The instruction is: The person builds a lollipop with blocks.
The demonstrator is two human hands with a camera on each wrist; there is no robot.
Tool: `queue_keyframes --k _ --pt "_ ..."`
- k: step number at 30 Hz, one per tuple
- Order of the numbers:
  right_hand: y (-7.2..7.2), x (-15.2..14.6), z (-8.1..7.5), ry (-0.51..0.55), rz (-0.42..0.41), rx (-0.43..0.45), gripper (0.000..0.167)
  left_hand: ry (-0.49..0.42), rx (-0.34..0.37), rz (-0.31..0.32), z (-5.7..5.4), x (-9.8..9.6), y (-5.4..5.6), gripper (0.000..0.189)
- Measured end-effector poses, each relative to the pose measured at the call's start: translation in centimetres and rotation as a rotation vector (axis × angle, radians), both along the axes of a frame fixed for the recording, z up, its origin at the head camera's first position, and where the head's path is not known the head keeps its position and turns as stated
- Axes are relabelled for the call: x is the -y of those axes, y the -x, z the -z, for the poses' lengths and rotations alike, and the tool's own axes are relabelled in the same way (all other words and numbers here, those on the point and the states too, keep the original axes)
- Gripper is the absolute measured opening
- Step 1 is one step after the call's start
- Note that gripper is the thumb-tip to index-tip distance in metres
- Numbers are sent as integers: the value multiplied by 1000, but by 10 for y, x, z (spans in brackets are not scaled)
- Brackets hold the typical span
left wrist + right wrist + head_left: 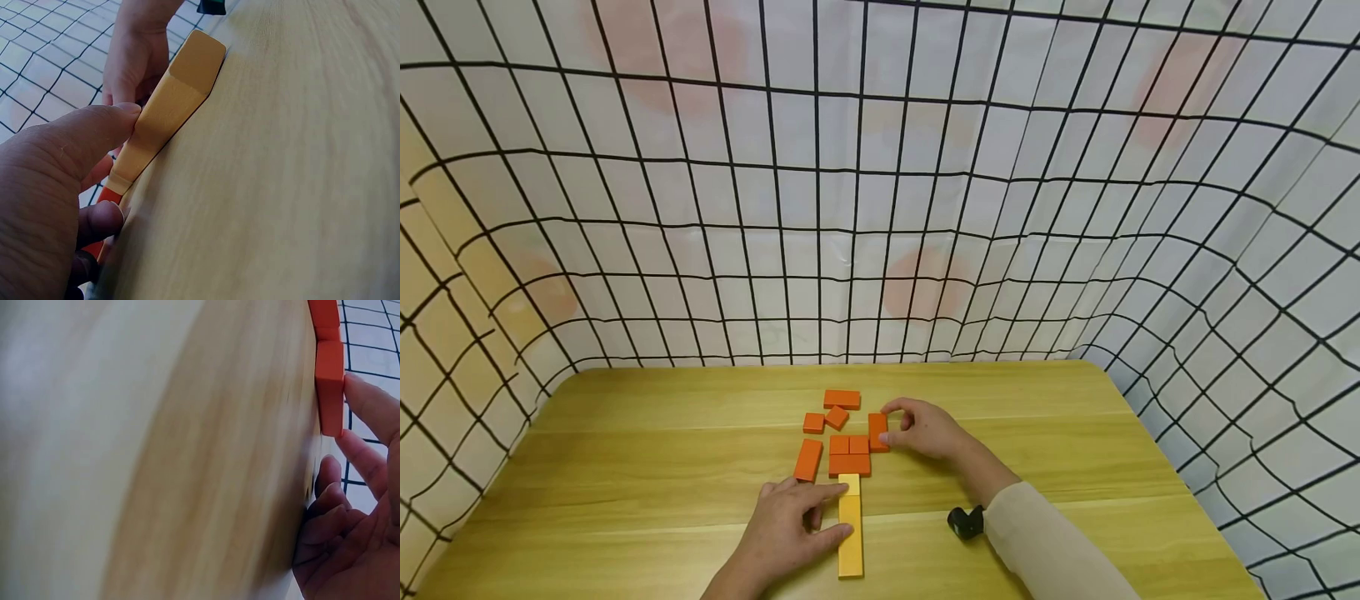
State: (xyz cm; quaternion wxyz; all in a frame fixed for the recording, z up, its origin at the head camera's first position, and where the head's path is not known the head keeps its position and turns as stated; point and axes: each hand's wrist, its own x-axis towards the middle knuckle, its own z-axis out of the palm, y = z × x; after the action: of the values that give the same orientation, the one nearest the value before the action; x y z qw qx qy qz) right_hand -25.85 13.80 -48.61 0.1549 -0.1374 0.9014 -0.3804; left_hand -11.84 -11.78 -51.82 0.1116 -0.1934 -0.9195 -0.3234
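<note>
My right hand (pixel 928 429) has its thumb and index finger on an upright-lying orange rectangular block (pixel 878 423), the thumb at its right side and the index at its far end. That orange block (pixel 330 387) lies flat, close beside a cluster of two small orange blocks (pixel 839 445) above a wider orange block (pixel 850 467). Below the cluster runs a yellow column: a small pale yellow block (pixel 852 481) over a long yellow piece (pixel 852 554). My left hand (pixel 786 525) touches the column from the left, index finger on the pale block and thumb on the long piece (pixel 159 119).
Loose orange blocks lie farther back: a rectangular block (pixel 842 399), two small blocks (pixel 814 423) and a slanted rectangular block (pixel 808 460) on the left. A black wrist device (pixel 966 523) sits by the right sleeve. Black netting (pixel 816 225) surrounds the wooden table (pixel 640 467).
</note>
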Motion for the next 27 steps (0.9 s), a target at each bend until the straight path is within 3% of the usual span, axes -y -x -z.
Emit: queue_keyframes --k 27 --pt "-2 0 0 -6 -18 -8 41 4 -27 -3 1 -1 0 45"
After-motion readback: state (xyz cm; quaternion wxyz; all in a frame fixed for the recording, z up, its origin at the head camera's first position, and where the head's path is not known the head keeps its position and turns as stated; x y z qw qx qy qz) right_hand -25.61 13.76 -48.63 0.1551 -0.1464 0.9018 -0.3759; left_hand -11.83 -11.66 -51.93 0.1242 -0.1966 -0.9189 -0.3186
